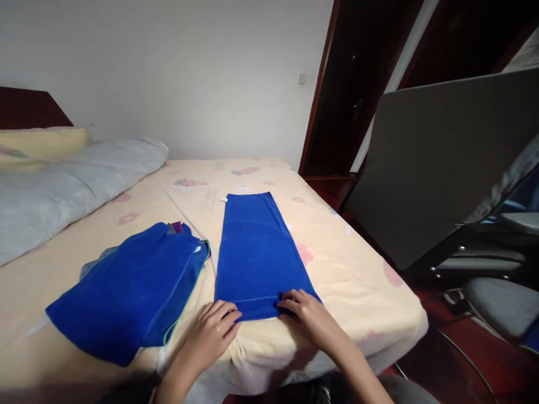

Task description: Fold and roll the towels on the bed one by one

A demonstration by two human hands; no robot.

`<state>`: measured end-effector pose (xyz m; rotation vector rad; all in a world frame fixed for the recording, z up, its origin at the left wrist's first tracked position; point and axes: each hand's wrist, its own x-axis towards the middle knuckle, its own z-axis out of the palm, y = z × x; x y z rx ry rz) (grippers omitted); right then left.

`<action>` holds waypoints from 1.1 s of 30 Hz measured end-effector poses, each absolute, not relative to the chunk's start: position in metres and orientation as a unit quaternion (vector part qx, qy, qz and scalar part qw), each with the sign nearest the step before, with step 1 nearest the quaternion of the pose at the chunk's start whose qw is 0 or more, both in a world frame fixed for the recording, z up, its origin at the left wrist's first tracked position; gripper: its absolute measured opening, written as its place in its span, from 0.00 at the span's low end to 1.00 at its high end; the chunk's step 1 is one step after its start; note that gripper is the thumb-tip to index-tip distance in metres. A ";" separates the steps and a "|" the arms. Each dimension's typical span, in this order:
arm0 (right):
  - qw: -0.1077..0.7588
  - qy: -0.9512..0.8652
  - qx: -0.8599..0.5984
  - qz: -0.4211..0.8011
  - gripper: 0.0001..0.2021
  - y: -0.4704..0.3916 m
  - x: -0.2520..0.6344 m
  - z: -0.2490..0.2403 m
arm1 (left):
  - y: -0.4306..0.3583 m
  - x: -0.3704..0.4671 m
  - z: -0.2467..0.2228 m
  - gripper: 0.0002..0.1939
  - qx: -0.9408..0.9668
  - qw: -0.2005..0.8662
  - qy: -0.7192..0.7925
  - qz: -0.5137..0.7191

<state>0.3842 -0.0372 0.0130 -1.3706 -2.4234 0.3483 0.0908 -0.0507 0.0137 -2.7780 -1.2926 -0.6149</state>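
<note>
A long blue towel (261, 247) lies flat and folded lengthwise on the bed, with a small white tag at its far left corner and a stitched hem near me. My left hand (214, 328) grips the near left corner, its fingers curled over the edge. At the near right part of the same edge, my right hand (303, 314) pinches the cloth, thumb underneath and partly hidden. To the left of the towel lies a loose pile of blue cloths (122, 286), with green-edged and grey pieces showing below the top one.
The bed (357, 286) has a pale flowered sheet. A long grey-white bolster (84, 185) and a yellow pillow (46, 140) lie at the left. On the right, beyond the bed edge, stand a large dark panel (438, 168) and a grey chair seat (501, 306).
</note>
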 end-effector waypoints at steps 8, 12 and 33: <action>0.179 -0.805 -0.533 0.191 0.17 -0.033 0.439 0.014 | -0.048 0.061 0.011 0.12 -0.867 -0.046 -0.454 -0.201; 0.184 -0.803 -0.534 0.190 0.18 -0.031 0.440 0.015 | -0.045 0.060 0.010 0.10 -0.864 -0.024 -0.452 -0.220; 0.299 -0.636 -0.630 0.329 0.21 0.005 0.447 0.004 | -0.006 0.057 -0.016 0.19 -0.682 -0.262 -0.562 -0.387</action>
